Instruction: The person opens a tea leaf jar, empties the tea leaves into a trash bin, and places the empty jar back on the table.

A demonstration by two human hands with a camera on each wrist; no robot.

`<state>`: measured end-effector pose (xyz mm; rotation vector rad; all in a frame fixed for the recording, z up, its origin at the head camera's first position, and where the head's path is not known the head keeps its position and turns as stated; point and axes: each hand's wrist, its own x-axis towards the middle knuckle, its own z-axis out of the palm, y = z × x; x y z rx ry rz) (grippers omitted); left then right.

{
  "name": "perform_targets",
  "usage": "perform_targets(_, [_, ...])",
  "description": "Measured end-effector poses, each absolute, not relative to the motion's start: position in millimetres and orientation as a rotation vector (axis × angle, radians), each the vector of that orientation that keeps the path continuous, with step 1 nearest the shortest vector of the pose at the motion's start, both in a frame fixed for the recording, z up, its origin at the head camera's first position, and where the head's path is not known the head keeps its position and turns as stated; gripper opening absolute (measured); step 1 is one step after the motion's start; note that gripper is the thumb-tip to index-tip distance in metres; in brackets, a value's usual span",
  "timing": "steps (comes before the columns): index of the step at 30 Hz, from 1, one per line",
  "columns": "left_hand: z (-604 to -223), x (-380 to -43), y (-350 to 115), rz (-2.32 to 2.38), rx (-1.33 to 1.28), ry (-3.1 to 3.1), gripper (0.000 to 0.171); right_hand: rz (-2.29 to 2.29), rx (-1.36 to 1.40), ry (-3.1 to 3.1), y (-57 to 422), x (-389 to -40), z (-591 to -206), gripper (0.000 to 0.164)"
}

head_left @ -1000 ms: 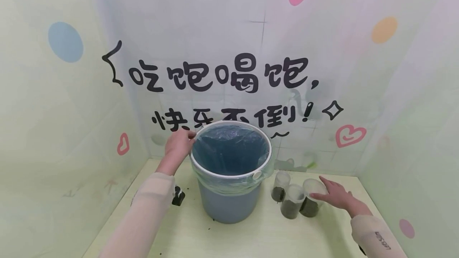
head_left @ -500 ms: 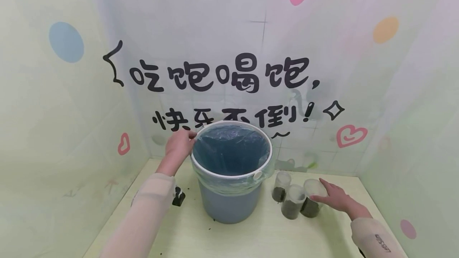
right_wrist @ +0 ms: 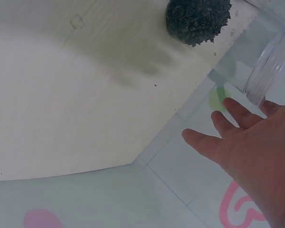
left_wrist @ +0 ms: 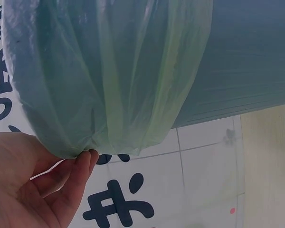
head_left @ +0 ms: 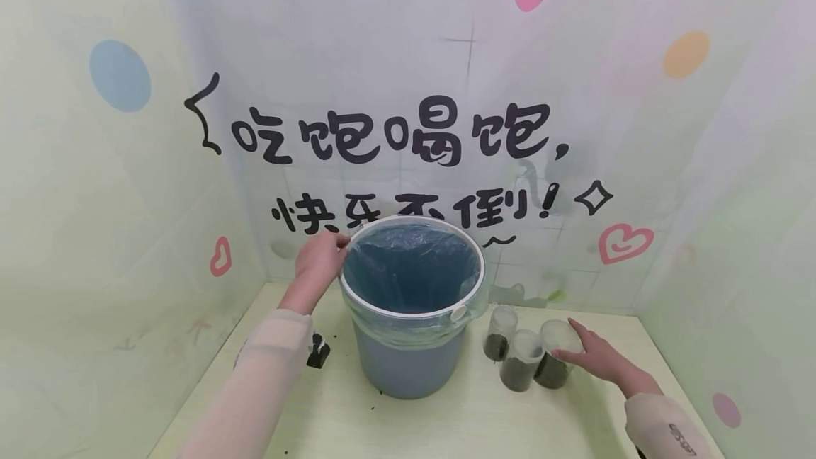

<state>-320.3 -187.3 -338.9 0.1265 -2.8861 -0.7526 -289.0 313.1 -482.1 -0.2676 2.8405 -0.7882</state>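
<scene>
A grey-blue bucket [head_left: 408, 374] with a white rim stands mid-table, lined with a thin green plastic bag [head_left: 408, 335] folded over its outside. At the rim's left side, my left hand [head_left: 316, 264] pinches the bag; the left wrist view shows thumb and fingertips together on the bag's edge [left_wrist: 90, 142]. On the right, my right hand [head_left: 602, 356] spans the mouth of a clear jar [head_left: 557, 335], thumb in front and index finger behind. Its other fingers extend straight past the jar's rim [right_wrist: 268, 66] in the right wrist view. Dark flaky bits [right_wrist: 198, 21] fill the jar's lower part.
Beside that jar stand a clear jar [head_left: 521, 351] and a narrower one [head_left: 500, 321], both partly filled with dark bits. A small black object [head_left: 317, 354] lies left of the bucket, near my left sleeve. Printed fabric walls [head_left: 408, 55] enclose the pale table [head_left: 446, 423].
</scene>
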Motion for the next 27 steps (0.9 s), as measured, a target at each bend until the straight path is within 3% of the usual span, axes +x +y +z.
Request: perform_targets(27, [-341,-318,-187,-0.745,0.122,-2.865,0.031,-1.208,-0.098,2.835,308,-275,-523,0.102])
